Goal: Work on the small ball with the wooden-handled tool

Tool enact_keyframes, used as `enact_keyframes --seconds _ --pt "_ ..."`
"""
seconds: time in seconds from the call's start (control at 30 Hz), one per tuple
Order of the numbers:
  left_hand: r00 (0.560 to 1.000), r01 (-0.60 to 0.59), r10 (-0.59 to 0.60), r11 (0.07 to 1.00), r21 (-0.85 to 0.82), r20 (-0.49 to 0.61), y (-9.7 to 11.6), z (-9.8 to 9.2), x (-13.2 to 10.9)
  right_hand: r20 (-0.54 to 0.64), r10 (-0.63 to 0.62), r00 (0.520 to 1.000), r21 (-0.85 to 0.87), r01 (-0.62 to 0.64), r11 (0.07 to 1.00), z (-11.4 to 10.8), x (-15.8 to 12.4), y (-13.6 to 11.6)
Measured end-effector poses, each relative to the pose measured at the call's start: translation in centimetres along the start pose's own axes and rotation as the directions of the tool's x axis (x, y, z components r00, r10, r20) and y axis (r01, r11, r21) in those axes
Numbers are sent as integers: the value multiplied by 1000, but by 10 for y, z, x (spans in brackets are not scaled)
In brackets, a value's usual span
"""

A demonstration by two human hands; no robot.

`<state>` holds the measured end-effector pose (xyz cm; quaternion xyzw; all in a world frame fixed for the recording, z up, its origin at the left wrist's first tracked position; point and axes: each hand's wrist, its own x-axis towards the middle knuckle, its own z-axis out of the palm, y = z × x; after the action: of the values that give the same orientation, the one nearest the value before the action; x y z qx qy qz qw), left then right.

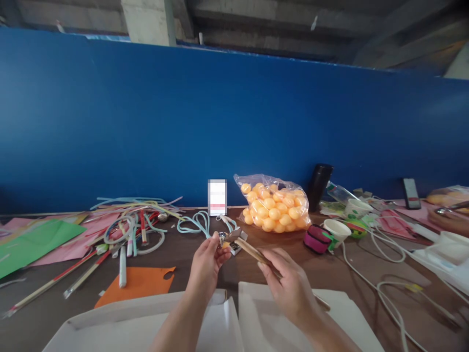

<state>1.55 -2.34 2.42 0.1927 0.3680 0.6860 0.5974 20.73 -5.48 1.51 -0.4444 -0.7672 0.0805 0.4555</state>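
Note:
My left hand (206, 266) is raised over the brown table (176, 254), its fingers pinched on a small shiny metal piece (222, 238). My right hand (289, 283) is closed round a long wooden stick (256, 254) that slants up to the left. The stick's tip meets the metal piece between both hands. A small box-like item (236, 244) lies on the table just behind them. Two white sheets (227, 318) lie under my forearms.
A clear bag of orange balls (273, 205) sits behind, beside a black cylinder (319, 186). Straws, tubes and coloured paper (135, 230) cover the left. An orange sheet (137, 283) lies near. Paper cups (337, 230), a pink pouch (317, 239) and white cables (384, 283) fill the right. A blue wall (234, 122) backs the table.

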Motion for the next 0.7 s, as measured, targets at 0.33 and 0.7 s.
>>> enact_keyframes --seconds 0.33,0.7 --pt "1000 -15 15 1000 20 -8 0 1 0 3 -4 1000 -19 4 1000 -1 0 1" --pt "1000 -29 30 999 34 -8 -1 -1 2 -3 6 1000 -30 -6 1000 0 0 0"
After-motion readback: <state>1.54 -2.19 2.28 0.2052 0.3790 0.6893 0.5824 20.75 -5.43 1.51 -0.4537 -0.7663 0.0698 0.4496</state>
